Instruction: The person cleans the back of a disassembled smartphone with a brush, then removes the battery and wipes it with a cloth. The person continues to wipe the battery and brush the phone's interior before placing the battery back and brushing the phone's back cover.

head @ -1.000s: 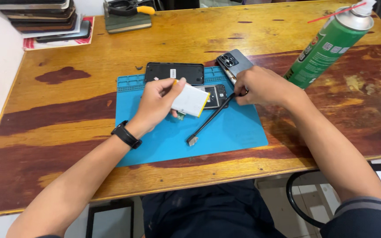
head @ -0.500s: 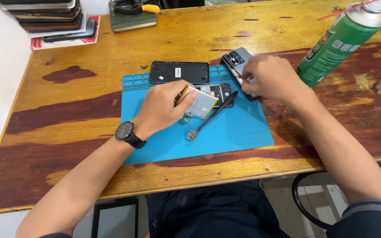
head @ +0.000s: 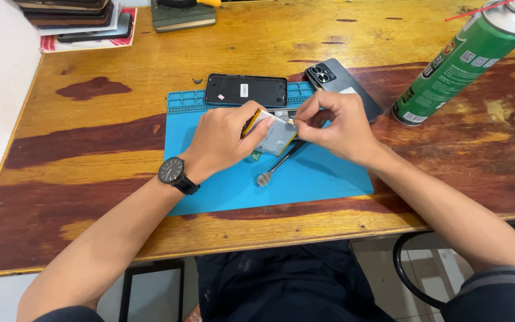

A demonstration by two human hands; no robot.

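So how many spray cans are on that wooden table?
1. The green spray can stands at the table's far right, beyond the right hand and off the blue mat. More could sit outside the camera's view.

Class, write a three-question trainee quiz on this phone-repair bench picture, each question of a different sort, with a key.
1. True or false: the left hand holds the flat silvery battery pack over the blue rubber work mat.
2. Which thing stands at the table's far right? A) green spray can B) red mug C) white kettle
3. Fill in: the black wristwatch is worn on the ___ wrist.

Key: 1 true; 2 A; 3 left.

The right hand pinches at the pack's edge, and a slim black metal-tipped pry tool lies on the mat beneath.
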